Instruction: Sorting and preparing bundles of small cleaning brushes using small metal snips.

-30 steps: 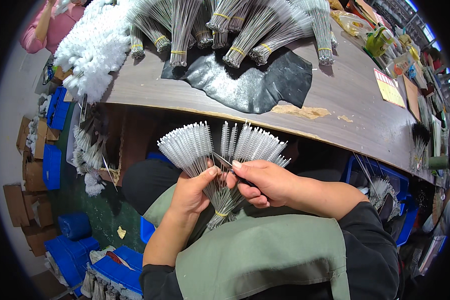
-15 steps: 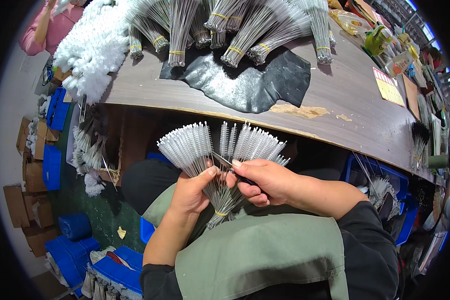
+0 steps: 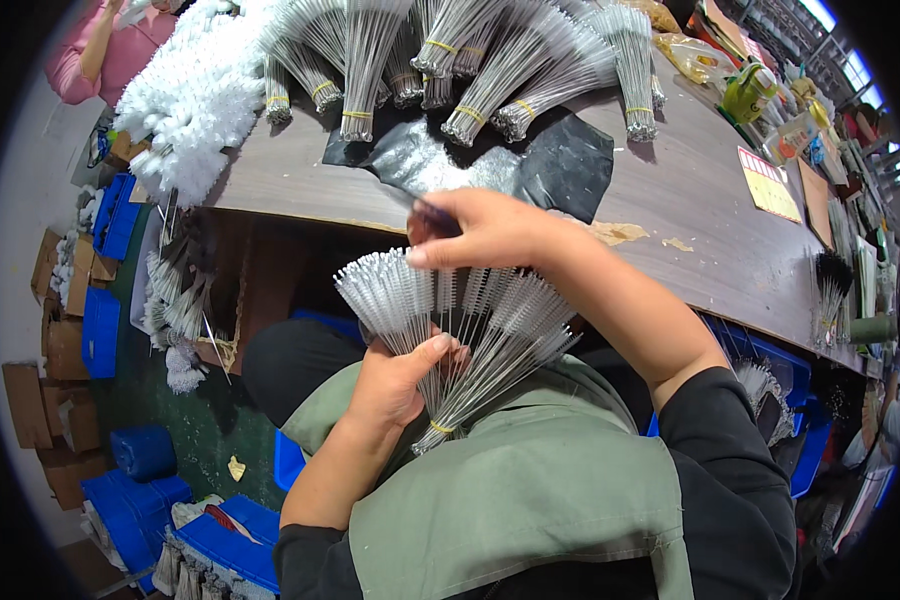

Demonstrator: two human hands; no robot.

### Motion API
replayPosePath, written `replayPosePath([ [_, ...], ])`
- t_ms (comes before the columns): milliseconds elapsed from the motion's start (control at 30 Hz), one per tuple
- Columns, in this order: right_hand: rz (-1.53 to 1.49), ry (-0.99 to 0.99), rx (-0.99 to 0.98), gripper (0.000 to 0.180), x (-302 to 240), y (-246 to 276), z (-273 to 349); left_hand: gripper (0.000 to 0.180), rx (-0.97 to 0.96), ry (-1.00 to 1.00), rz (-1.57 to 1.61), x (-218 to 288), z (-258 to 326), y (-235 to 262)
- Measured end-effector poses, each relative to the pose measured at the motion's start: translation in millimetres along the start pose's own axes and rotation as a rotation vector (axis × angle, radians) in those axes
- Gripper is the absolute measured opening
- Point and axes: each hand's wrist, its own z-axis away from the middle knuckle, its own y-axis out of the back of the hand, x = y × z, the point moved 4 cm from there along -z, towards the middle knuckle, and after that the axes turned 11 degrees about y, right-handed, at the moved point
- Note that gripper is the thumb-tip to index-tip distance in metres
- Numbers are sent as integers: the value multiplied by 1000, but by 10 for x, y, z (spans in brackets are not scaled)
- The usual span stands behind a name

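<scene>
My left hand (image 3: 398, 385) is closed on a fanned bundle of thin wire brushes (image 3: 515, 310) with white bristle heads, its thumb lying across the wire stems. A yellow band ties the stems at their lower end, above the green apron (image 3: 530, 500). Over the tops of the brush heads, my right hand (image 3: 460, 228) is closed round a dark-handled pointed tool (image 3: 432, 217), blurred and mostly hidden by the fingers. Its thumb is near the bristle tips. The fan is parted, with a few brushes standing apart in the middle.
On the table (image 3: 690, 235), banded brush bundles (image 3: 362, 85) stand behind a black sheet (image 3: 560, 165). White bristle pieces (image 3: 195, 100) are heaped at left. Bottles (image 3: 750, 92) stand at right. Blue bins (image 3: 135, 510) and cardboard boxes (image 3: 65, 385) sit on the left. Another person (image 3: 105, 50) is at far left.
My right hand has moved up and slightly left with the pointed tool, from among the wire stems to above the bristle heads. The left hand still grips the bundle, whose brushes have shifted slightly.
</scene>
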Motion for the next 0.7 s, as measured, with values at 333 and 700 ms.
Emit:
replayPosePath([
  [333, -297, 24, 92, 25, 189, -78, 52, 22, 58, -14, 40, -31, 15, 148],
  [700, -235, 76, 85, 26, 333, -51, 62, 21, 19, 4, 106, -34, -9, 136],
])
